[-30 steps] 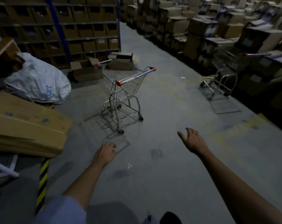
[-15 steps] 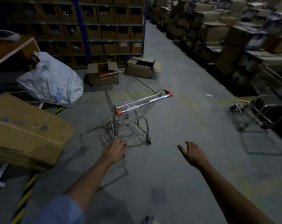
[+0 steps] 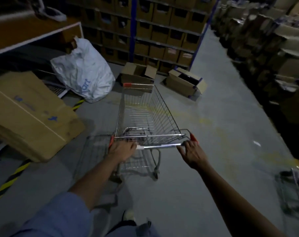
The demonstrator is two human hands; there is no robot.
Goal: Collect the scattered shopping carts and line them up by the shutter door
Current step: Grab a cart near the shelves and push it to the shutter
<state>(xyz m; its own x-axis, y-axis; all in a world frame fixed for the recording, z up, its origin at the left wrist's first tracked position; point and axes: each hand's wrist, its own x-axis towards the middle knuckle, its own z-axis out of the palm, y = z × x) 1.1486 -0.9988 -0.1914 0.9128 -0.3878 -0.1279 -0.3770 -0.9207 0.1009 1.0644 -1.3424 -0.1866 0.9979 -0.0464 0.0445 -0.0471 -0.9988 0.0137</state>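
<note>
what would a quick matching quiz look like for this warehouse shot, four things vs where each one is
Things:
1. left hand
2. right hand
3. white plastic bag
4. second cart

Places:
A. on the floor at the far right edge, blurred
B. on the right end of the cart handle
C. against the shelving, left of the cart's basket
D. on the left end of the cart handle

Pairs: 1-D, 2-B, 3-C, 4-A
</note>
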